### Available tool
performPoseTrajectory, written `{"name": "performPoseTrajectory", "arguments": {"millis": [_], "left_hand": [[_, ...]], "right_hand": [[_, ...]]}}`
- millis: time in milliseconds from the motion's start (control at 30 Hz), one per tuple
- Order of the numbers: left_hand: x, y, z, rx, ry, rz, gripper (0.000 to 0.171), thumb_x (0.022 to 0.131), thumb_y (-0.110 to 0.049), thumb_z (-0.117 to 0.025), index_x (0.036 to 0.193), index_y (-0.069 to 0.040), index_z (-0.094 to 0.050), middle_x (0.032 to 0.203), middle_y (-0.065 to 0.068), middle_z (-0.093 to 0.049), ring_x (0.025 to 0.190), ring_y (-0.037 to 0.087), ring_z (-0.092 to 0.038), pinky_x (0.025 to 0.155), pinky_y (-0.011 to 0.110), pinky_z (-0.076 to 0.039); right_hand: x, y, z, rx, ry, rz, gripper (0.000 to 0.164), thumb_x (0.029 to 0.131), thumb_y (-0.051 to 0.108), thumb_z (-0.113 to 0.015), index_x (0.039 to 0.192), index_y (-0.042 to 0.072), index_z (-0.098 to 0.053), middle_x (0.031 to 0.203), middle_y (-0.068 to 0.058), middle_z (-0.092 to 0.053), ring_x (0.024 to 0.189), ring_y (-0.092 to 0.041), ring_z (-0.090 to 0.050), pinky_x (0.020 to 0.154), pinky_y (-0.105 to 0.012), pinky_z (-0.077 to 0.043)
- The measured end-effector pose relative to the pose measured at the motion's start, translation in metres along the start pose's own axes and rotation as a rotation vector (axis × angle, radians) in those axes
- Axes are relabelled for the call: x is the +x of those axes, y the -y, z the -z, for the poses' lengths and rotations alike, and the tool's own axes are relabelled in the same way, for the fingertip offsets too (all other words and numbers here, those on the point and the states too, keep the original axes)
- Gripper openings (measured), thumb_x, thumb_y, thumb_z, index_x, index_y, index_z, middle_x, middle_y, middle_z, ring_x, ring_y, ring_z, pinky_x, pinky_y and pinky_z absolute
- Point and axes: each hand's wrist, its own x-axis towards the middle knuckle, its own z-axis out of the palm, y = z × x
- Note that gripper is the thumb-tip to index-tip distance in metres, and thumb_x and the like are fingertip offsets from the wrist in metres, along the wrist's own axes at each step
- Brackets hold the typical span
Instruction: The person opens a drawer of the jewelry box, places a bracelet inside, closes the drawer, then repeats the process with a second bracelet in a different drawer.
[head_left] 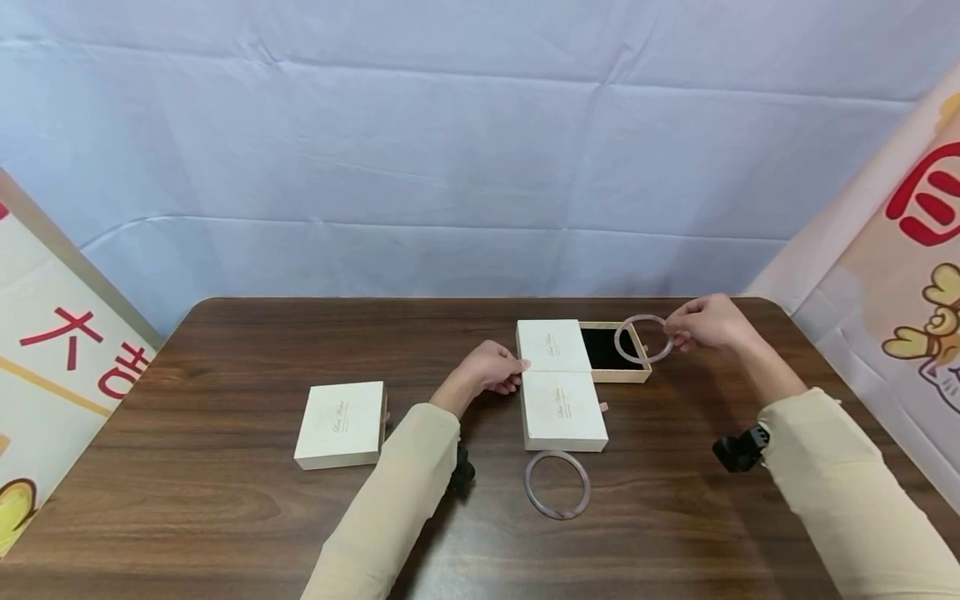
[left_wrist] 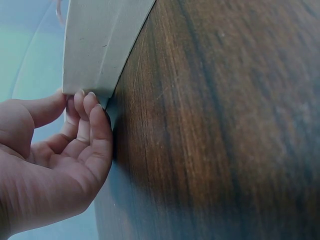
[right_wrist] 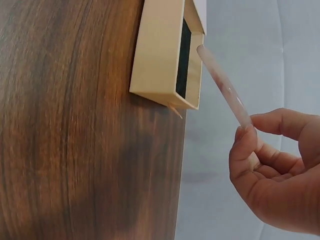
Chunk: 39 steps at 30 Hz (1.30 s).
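Note:
A pale lilac bangle (head_left: 619,348) is pinched by its rim between the thumb and fingers of my right hand (head_left: 708,322). It overlaps the pulled-out drawer (head_left: 622,377) of the far white gift box (head_left: 551,344) in the head view. That drawer has a black lining (right_wrist: 184,60) and a small ribbon tab at its front. At the box's left end, my left hand (head_left: 487,367) grips the corner, thumb on the top edge and fingers curled against the end (left_wrist: 85,70). A closed white gift box (head_left: 564,408) stands directly in front, against the far one.
Another lilac bangle (head_left: 557,515) lies flat on the brown wooden table (head_left: 247,350), just in front of the closed box. Farther left is another closed white gift box (head_left: 341,421), near the left forearm. A pale cloth (head_left: 450,150) hangs behind the table.

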Motion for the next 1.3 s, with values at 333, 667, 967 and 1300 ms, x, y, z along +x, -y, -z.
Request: {"name": "performPoseTrajectory", "arguments": {"millis": [333, 667, 967, 1300], "left_hand": [[-0.001, -0.001, -0.001, 0.001, -0.003, 0.002, 0.024, 0.091, -0.016, -0.058, 0.073, -0.001, -0.058, 0.064, 0.007, -0.054, 0.055, 0.015, -0.053, 0.053, 0.025, -0.046], [-0.001, -0.001, 0.000, 0.009, 0.006, -0.001, 0.024, 0.092, -0.016, -0.057, 0.073, -0.001, -0.058, 0.065, 0.007, -0.055, 0.056, 0.016, -0.054, 0.055, 0.025, -0.047], [-0.001, -0.002, -0.001, 0.022, 0.002, -0.001, 0.025, 0.092, -0.016, -0.057, 0.073, 0.000, -0.059, 0.064, 0.007, -0.055, 0.056, 0.016, -0.054, 0.053, 0.025, -0.046], [-0.002, -0.002, 0.000, 0.020, 0.010, -0.001, 0.025, 0.092, -0.016, -0.056, 0.073, 0.000, -0.058, 0.065, 0.007, -0.055, 0.056, 0.016, -0.054, 0.055, 0.026, -0.047]], "right_hand": [[0.002, 0.002, -0.010, -0.003, 0.011, 0.011, 0.028, 0.086, -0.001, -0.053, 0.103, -0.023, -0.051, 0.066, -0.005, -0.059, 0.060, -0.010, -0.057, 0.061, -0.030, -0.052], [0.006, 0.003, -0.018, 0.007, 0.012, 0.013, 0.027, 0.085, -0.003, -0.053, 0.102, -0.024, -0.051, 0.065, -0.005, -0.058, 0.059, -0.010, -0.057, 0.062, -0.033, -0.053], [0.012, 0.003, -0.025, 0.017, 0.006, 0.021, 0.027, 0.084, -0.004, -0.053, 0.101, -0.024, -0.052, 0.063, -0.005, -0.060, 0.056, -0.010, -0.058, 0.058, -0.030, -0.053], [0.013, 0.006, -0.033, 0.012, 0.028, 0.041, 0.025, 0.083, -0.005, -0.052, 0.098, -0.025, -0.052, 0.062, -0.006, -0.060, 0.054, -0.009, -0.057, 0.057, -0.029, -0.052]]}}
